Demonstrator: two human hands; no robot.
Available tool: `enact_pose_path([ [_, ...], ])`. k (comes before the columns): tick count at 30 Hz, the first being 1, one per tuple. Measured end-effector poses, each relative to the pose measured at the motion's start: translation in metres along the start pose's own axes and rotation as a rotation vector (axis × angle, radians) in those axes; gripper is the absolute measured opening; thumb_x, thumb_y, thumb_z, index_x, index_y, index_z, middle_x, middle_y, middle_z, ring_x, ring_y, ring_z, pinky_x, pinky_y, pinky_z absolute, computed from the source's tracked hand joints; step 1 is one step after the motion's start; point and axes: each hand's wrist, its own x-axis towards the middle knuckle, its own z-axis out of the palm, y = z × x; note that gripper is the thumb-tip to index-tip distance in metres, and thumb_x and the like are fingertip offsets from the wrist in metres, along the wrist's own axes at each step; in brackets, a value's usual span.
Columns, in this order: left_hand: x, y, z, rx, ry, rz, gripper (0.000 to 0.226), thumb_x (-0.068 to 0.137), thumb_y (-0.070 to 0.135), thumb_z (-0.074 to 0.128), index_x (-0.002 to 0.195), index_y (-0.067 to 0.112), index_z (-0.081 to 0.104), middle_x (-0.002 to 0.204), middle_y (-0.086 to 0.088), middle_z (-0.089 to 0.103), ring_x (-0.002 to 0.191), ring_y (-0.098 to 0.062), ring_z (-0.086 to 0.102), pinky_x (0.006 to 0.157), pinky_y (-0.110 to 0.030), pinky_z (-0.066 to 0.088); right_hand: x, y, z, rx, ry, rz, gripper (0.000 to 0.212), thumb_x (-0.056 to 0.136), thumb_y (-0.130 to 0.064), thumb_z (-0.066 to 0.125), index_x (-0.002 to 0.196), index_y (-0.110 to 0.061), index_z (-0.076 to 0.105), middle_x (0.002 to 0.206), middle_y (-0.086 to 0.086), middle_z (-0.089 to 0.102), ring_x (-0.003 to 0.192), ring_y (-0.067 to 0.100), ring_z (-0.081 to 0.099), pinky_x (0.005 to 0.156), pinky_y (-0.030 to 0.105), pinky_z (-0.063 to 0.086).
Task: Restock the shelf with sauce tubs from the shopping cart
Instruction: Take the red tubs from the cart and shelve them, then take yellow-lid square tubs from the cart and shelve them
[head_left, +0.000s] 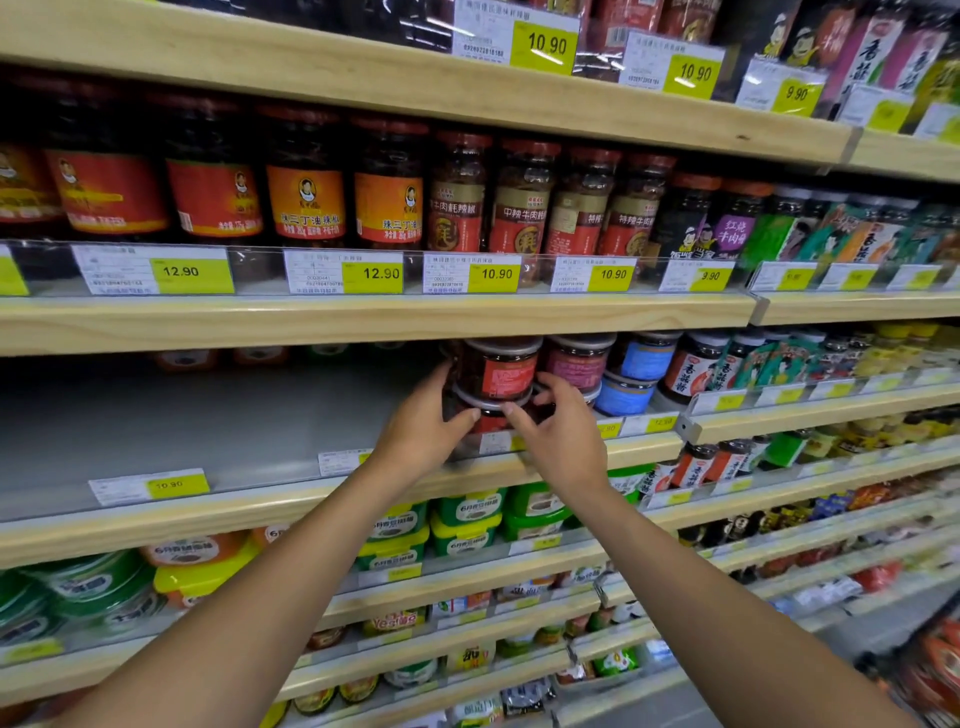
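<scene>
two sauce tubs stand stacked near the front of the grey shelf (208, 426), just left of a pink-labelled tub (576, 364). the left hand (418, 423) and right hand (563, 434) curl round the lower tub (488, 418) from either side, thumbs on its front. the upper tub (501, 370) rides on its lid. both look like stiff, smooth plastic, probably weighty with sauce. the top one could slide, so gripping the walls under the lid rim seems safest.

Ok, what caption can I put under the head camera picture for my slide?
Left hand and right hand hold stacked red-label sauce tubs on the grey shelf.
</scene>
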Motion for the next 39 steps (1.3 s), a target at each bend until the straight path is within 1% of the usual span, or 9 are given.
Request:
enact_pose_path([
  [2, -0.008, 0.001, 0.0, 0.05, 0.008, 0.024, 0.08, 0.09, 0.027, 0.075, 0.157, 0.029, 0.032, 0.157, 0.001, 0.045, 0.141, -0.018, 0.044, 0.109, -0.03, 0.037, -0.006, 0.0, -0.003, -0.048, 0.002, -0.01, 0.059, 0.085, -0.062, 0.065, 0.133, -0.031, 0.052, 0.111, -0.008, 0.056, 0.097, 0.017, 0.061, 0.078, 0.044, 0.056],
  [5, -0.024, 0.005, 0.0, 0.151, 0.061, 0.08, 0.084, 0.09, 0.032, 0.074, 0.159, 0.027, 0.026, 0.161, 0.0, 0.036, 0.147, -0.02, 0.035, 0.116, -0.039, 0.036, -0.02, 0.008, -0.011, -0.205, 0.072, -0.119, 0.067, 0.085, -0.062, 0.066, 0.139, -0.025, 0.051, 0.129, -0.001, 0.056, 0.119, 0.023, 0.053, 0.093, 0.043, 0.051],
  [8, -0.043, 0.005, 0.01, 0.339, 0.129, 0.184, 0.088, 0.091, 0.042, 0.071, 0.16, 0.022, 0.022, 0.167, -0.002, 0.022, 0.155, -0.022, 0.015, 0.126, -0.043, 0.022, -0.035, 0.022, -0.023, -0.341, 0.104, -0.195, 0.075, 0.085, -0.066, 0.063, 0.144, -0.022, 0.048, 0.145, 0.004, 0.049, 0.133, 0.026, 0.046, 0.1, 0.047, 0.046],
  [15, -0.093, 0.016, 0.073, 0.626, 0.142, 0.387, 0.089, 0.09, 0.053, 0.068, 0.161, 0.02, 0.024, 0.17, -0.006, 0.016, 0.158, -0.029, 0.008, 0.125, -0.054, 0.021, -0.086, 0.089, -0.074, -0.487, 0.04, -0.16, 0.084, 0.085, -0.074, 0.054, 0.151, -0.024, 0.038, 0.16, 0.005, 0.034, 0.146, 0.027, 0.034, 0.114, 0.051, 0.037],
  [22, -0.147, 0.055, 0.193, 0.684, -0.084, 0.438, 0.091, 0.089, 0.056, 0.069, 0.161, 0.023, 0.025, 0.169, -0.007, 0.018, 0.157, -0.031, 0.008, 0.123, -0.059, 0.022, -0.158, 0.193, -0.171, -0.63, -0.06, -0.009, 0.085, 0.087, -0.074, 0.051, 0.155, -0.026, 0.033, 0.163, 0.005, 0.027, 0.149, 0.029, 0.028, 0.118, 0.052, 0.031],
  [26, -0.189, 0.086, 0.274, 0.674, -0.232, 0.511, 0.105, 0.077, 0.055, 0.081, 0.158, 0.025, 0.023, 0.166, -0.006, 0.026, 0.155, -0.031, 0.019, 0.122, -0.057, 0.022, -0.209, 0.253, -0.236, -0.681, -0.128, 0.12, 0.086, 0.086, -0.071, 0.056, 0.156, -0.027, 0.032, 0.166, 0.006, 0.023, 0.151, 0.031, 0.025, 0.12, 0.054, 0.026],
  [32, -0.246, 0.152, 0.386, 0.659, -0.422, 0.632, 0.109, 0.061, 0.058, 0.09, 0.152, 0.02, 0.046, 0.161, -0.008, 0.038, 0.149, -0.032, 0.034, 0.116, -0.056, 0.021, -0.287, 0.332, -0.326, -0.81, -0.154, 0.31, 0.091, 0.073, -0.071, 0.07, 0.148, -0.024, 0.048, 0.155, 0.009, 0.044, 0.141, 0.033, 0.044, 0.112, 0.054, 0.039],
  [34, -0.262, 0.175, 0.419, 0.647, -0.489, 0.649, 0.112, 0.058, 0.058, 0.091, 0.153, 0.021, 0.043, 0.16, -0.007, 0.04, 0.15, -0.031, 0.034, 0.116, -0.057, 0.027, -0.308, 0.35, -0.354, -0.827, -0.139, 0.371, 0.089, 0.077, -0.069, 0.067, 0.151, -0.026, 0.043, 0.158, 0.007, 0.039, 0.144, 0.032, 0.038, 0.115, 0.054, 0.033],
  [39, -0.289, 0.217, 0.487, 0.608, -0.604, 0.73, 0.12, 0.047, 0.059, 0.094, 0.148, 0.02, 0.043, 0.154, -0.011, 0.048, 0.145, -0.034, 0.039, 0.112, -0.06, 0.031, -0.35, 0.394, -0.411, -0.843, -0.103, 0.534, 0.09, 0.064, -0.069, 0.076, 0.139, -0.023, 0.057, 0.147, 0.009, 0.053, 0.134, 0.035, 0.051, 0.104, 0.056, 0.047],
])
